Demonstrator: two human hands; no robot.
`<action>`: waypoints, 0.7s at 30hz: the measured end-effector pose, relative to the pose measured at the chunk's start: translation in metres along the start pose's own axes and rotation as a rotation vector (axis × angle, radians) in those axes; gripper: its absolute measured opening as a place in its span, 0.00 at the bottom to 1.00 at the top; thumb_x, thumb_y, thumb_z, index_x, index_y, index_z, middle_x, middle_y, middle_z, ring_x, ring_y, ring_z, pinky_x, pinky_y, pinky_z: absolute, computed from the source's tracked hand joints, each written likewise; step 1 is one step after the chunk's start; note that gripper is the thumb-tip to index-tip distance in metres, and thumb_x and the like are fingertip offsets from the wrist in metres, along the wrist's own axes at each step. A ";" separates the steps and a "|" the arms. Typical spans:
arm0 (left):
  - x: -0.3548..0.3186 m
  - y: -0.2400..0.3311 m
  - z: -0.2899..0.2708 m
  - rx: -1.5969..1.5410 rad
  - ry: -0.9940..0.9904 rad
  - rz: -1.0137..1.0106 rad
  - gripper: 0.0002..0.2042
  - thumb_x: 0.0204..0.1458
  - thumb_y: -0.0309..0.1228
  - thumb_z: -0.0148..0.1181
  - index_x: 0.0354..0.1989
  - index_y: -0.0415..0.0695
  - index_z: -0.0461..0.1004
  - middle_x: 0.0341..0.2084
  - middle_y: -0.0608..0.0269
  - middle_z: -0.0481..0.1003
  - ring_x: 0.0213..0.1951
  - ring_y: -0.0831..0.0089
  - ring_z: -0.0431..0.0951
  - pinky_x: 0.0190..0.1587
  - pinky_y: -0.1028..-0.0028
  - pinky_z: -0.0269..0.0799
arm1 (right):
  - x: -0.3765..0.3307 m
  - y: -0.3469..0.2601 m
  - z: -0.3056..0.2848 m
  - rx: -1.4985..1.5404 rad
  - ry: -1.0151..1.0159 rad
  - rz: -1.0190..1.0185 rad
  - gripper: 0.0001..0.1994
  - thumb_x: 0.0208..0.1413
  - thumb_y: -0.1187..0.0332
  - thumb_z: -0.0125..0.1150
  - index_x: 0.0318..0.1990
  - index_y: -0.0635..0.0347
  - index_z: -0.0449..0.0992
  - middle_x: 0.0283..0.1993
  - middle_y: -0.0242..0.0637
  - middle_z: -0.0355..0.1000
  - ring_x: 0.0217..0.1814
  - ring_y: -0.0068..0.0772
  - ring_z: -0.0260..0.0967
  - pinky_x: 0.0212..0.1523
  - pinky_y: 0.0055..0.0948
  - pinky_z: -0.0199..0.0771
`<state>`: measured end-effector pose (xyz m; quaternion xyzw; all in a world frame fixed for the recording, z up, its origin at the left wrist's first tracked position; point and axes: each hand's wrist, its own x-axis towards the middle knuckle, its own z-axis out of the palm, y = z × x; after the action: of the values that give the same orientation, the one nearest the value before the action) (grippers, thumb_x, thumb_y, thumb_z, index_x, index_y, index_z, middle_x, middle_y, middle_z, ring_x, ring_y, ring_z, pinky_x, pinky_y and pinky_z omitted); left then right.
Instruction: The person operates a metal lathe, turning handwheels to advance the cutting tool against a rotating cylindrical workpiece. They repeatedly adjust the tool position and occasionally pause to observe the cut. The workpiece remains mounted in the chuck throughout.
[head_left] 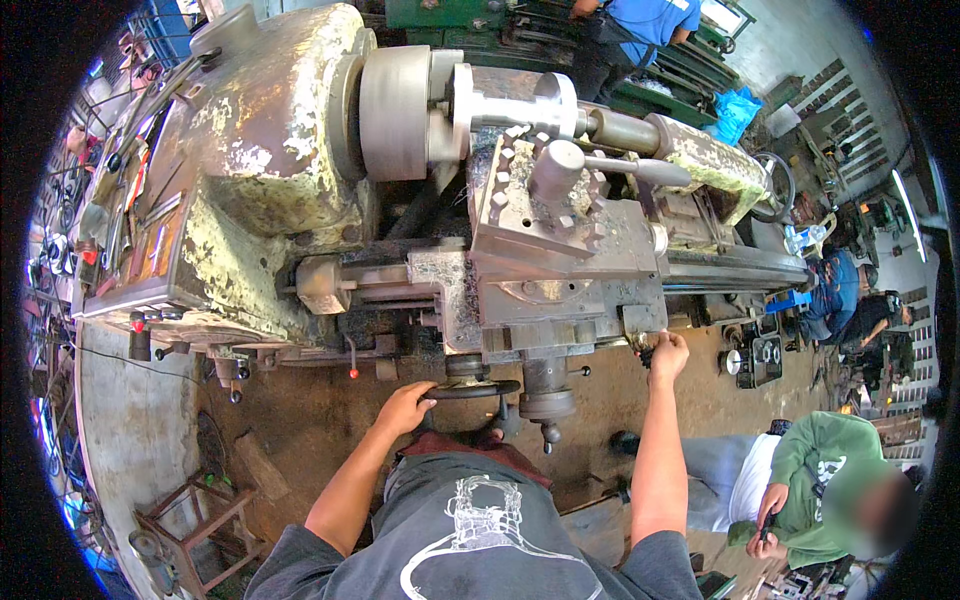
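In front of me stands a worn metal lathe with flaking cream paint on its headstock (285, 110). My left hand (407, 407) is closed round the left rim of the black carriage handwheel (472, 391). My right hand (668, 358) is closed at the small crank handle (643, 347) on the right front of the slide; its fingers partly hide the handle. A shiny spool-shaped workpiece (510, 110) sits between the blurred chuck (395, 113) and the tailstock (710, 165). Just this side of it is the square tool post (530, 205) with its clamping lever (635, 168).
At the lower right a person in a green top (830, 470) holds a small dark object. Others work at the far top and right. A metal stool frame (195, 525) stands at lower left. Tools lie on the headstock tray (150, 245). A red-knobbed lever (352, 360) hangs below.
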<state>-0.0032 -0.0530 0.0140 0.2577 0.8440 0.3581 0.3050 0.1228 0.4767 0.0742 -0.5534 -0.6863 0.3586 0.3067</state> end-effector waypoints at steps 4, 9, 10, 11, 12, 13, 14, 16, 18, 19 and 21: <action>0.001 0.000 0.000 0.019 0.007 0.035 0.21 0.58 0.36 0.59 0.59 0.44 0.71 0.57 0.49 0.73 0.59 0.51 0.71 0.62 0.60 0.66 | 0.000 -0.001 0.001 -0.087 0.040 -0.086 0.12 0.56 0.65 0.66 0.34 0.68 0.80 0.26 0.43 0.77 0.28 0.36 0.74 0.37 0.37 0.73; 0.001 -0.001 0.004 0.042 0.024 0.034 0.21 0.58 0.37 0.59 0.59 0.46 0.72 0.56 0.49 0.74 0.59 0.51 0.71 0.62 0.60 0.66 | -0.005 -0.011 -0.002 -0.128 0.036 -0.003 0.12 0.55 0.64 0.66 0.34 0.68 0.80 0.26 0.43 0.78 0.30 0.37 0.76 0.37 0.38 0.73; 0.001 -0.001 0.004 0.030 0.033 0.042 0.21 0.58 0.37 0.59 0.59 0.46 0.72 0.56 0.50 0.73 0.59 0.51 0.71 0.62 0.60 0.66 | -0.006 -0.012 -0.002 -0.133 0.040 0.000 0.13 0.55 0.64 0.66 0.34 0.67 0.80 0.26 0.43 0.78 0.30 0.37 0.76 0.37 0.37 0.73; 0.001 -0.001 0.005 0.028 0.035 0.036 0.21 0.58 0.37 0.59 0.59 0.46 0.72 0.56 0.50 0.73 0.59 0.51 0.71 0.63 0.60 0.65 | -0.006 -0.014 -0.003 -0.136 0.034 0.008 0.13 0.55 0.63 0.67 0.34 0.67 0.80 0.26 0.43 0.78 0.30 0.37 0.76 0.37 0.37 0.73; 0.001 -0.001 0.006 0.033 0.027 0.018 0.21 0.58 0.38 0.59 0.59 0.47 0.72 0.56 0.50 0.73 0.59 0.51 0.71 0.63 0.60 0.65 | -0.007 -0.014 -0.003 -0.140 0.026 0.015 0.13 0.55 0.63 0.67 0.34 0.67 0.80 0.26 0.43 0.78 0.29 0.37 0.76 0.37 0.37 0.73; 0.001 -0.001 0.006 0.030 0.036 0.033 0.21 0.58 0.38 0.59 0.60 0.47 0.72 0.56 0.50 0.73 0.59 0.51 0.71 0.63 0.60 0.65 | -0.007 -0.014 -0.002 -0.135 0.031 0.005 0.13 0.55 0.63 0.67 0.34 0.67 0.80 0.27 0.43 0.78 0.29 0.37 0.76 0.37 0.37 0.73; 0.001 -0.001 0.006 0.035 0.037 0.035 0.21 0.58 0.38 0.59 0.60 0.47 0.72 0.56 0.50 0.73 0.59 0.51 0.71 0.63 0.60 0.65 | -0.006 -0.014 -0.002 -0.131 0.036 -0.006 0.13 0.55 0.63 0.67 0.34 0.67 0.80 0.27 0.43 0.78 0.29 0.37 0.75 0.37 0.38 0.73; 0.000 0.001 0.006 0.035 0.042 0.037 0.21 0.58 0.38 0.59 0.60 0.47 0.72 0.56 0.50 0.73 0.59 0.51 0.71 0.63 0.60 0.65 | -0.005 -0.010 0.000 -0.110 0.049 -0.025 0.11 0.56 0.65 0.66 0.33 0.68 0.80 0.25 0.40 0.76 0.27 0.32 0.73 0.34 0.35 0.71; -0.001 0.003 0.005 0.037 0.044 0.032 0.21 0.58 0.38 0.59 0.60 0.47 0.72 0.56 0.50 0.73 0.59 0.51 0.70 0.63 0.60 0.65 | -0.002 -0.006 0.002 -0.082 0.061 -0.023 0.09 0.58 0.69 0.64 0.31 0.69 0.78 0.22 0.34 0.73 0.24 0.24 0.67 0.27 0.29 0.67; -0.001 0.004 0.005 0.036 0.054 0.038 0.21 0.58 0.38 0.59 0.60 0.47 0.72 0.56 0.50 0.74 0.59 0.51 0.70 0.63 0.60 0.65 | -0.002 -0.004 0.002 -0.090 0.071 -0.029 0.10 0.57 0.68 0.65 0.32 0.68 0.79 0.24 0.37 0.75 0.25 0.28 0.69 0.30 0.32 0.69; -0.002 0.007 0.004 0.060 0.056 0.027 0.21 0.58 0.38 0.59 0.59 0.47 0.72 0.56 0.51 0.74 0.59 0.51 0.70 0.63 0.59 0.65 | -0.001 -0.003 0.002 -0.127 0.088 0.015 0.12 0.55 0.64 0.66 0.34 0.67 0.80 0.27 0.43 0.78 0.29 0.37 0.75 0.37 0.37 0.73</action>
<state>0.0024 -0.0478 0.0180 0.2681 0.8589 0.3439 0.2687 0.1198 0.4753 0.0755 -0.5922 -0.6894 0.2920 0.2980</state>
